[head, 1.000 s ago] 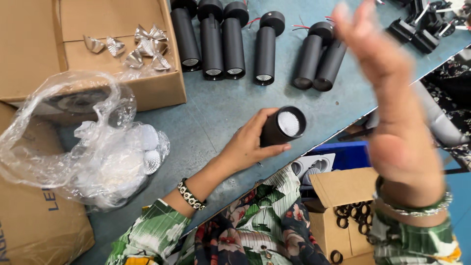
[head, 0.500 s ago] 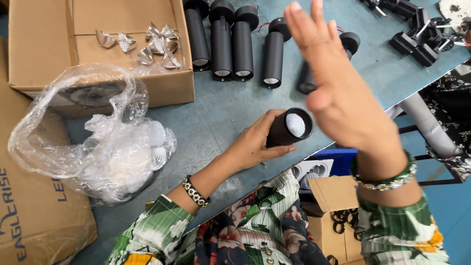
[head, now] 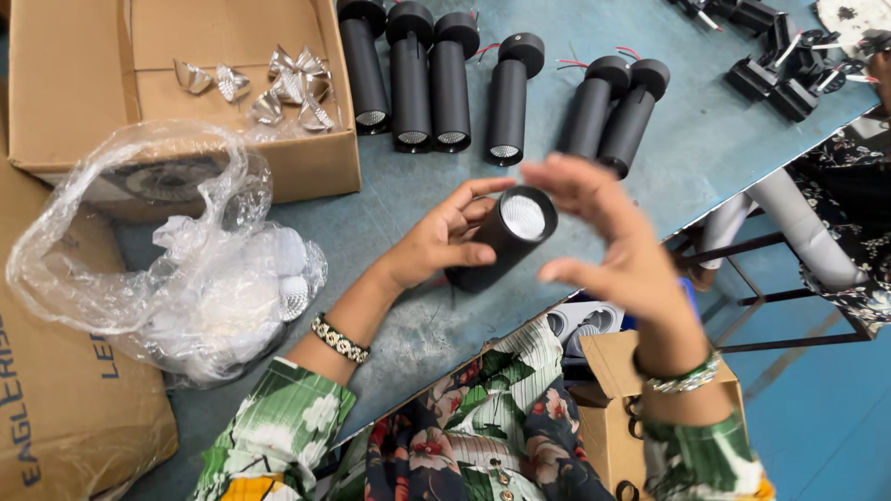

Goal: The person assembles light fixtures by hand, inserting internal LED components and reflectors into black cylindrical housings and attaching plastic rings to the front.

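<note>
At the centre of the frame the left hand grips a black lamp tube, while the open right hand hovers just beside its lens. More black tubes lie along the top, a clear plastic bag at left.

The black cylindrical spotlight housing sits near the middle of the view, tilted so its open front end points up toward about 1 o'clock and its back end drops toward 7 o'clock, close over the blue-grey desk. Its body is matte black and smooth. In the round mouth sits a pale, finely dimpled reflector, ringed by a thin black rim. The left hand wraps the body from 9 o'clock, thumb along the underside, while the right hand curves around the mouth from 3 o'clock
</note>
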